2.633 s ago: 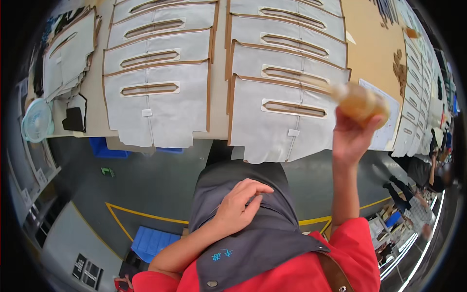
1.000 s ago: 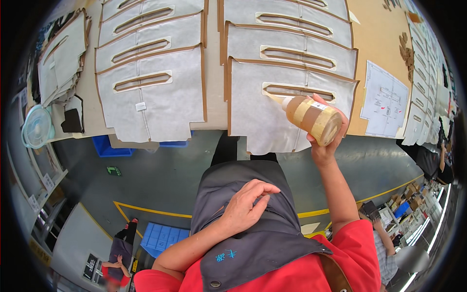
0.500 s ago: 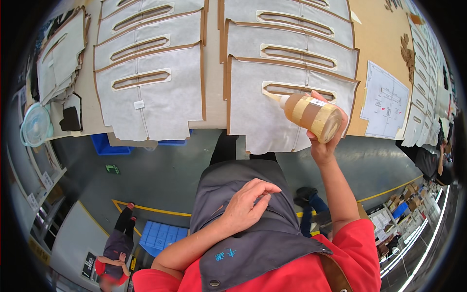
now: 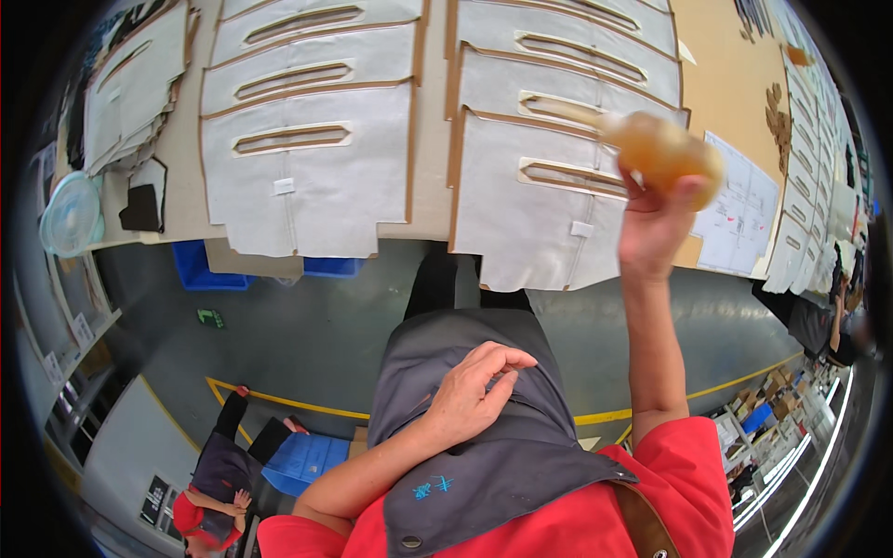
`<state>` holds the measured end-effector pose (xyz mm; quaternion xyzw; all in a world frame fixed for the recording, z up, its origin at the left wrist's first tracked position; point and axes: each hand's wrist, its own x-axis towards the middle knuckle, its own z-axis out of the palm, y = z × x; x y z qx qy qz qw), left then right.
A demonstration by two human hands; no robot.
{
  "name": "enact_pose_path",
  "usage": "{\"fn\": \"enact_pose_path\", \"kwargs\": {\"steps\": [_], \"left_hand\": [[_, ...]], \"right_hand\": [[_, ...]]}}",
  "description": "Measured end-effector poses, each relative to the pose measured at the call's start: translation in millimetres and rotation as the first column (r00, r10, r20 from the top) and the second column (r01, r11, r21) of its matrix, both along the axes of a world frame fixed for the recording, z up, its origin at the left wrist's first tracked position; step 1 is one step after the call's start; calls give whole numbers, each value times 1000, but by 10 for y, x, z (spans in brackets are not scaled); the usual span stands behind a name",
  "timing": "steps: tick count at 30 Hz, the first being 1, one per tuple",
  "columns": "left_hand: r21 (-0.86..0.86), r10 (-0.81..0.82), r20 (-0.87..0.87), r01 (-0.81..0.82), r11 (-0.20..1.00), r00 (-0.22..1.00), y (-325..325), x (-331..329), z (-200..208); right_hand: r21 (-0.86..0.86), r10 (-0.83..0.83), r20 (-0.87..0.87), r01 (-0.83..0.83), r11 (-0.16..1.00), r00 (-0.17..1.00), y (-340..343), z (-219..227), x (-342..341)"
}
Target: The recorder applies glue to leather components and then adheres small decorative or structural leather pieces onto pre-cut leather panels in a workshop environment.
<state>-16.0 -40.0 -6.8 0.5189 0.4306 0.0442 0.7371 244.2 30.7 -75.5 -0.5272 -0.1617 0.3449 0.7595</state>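
the right hand [image 4: 654, 223] grips an amber bottle [image 4: 662, 153] over the near right pale panels [image 4: 526, 228]; the left hand [image 4: 467, 395], empty and loosely curled, sits before the dark apron [image 4: 507, 474].

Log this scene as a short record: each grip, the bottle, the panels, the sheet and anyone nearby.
Right grip: closed around the squeeze bottle
Bottle: amber, motion-blurred, pale nozzle pointing left; contact with panels cannot be told
Left grip: loosely curled over the dark grey apron, nothing visible in it
Left panels: overlapping column, off-white, brown-edged, slotted
Right panels: similar column, under the bottle
Drawing sheet: right of the right panels
Nearby: person in red sleeves, lower left, beside blue crate
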Motion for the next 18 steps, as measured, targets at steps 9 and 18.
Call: {"fn": "enact_pose_path", "kwargs": {"steps": [9, 18], "left_hand": [[35, 91, -6, -91, 995, 996, 70, -353, 46], [25, 149, 21, -149, 988, 989, 209, -886, -126]], "right_hand": [[538, 393, -644, 23, 843, 657, 357, 662, 112], [-15, 281, 336, -293, 956, 899, 559, 94, -1151]]}}
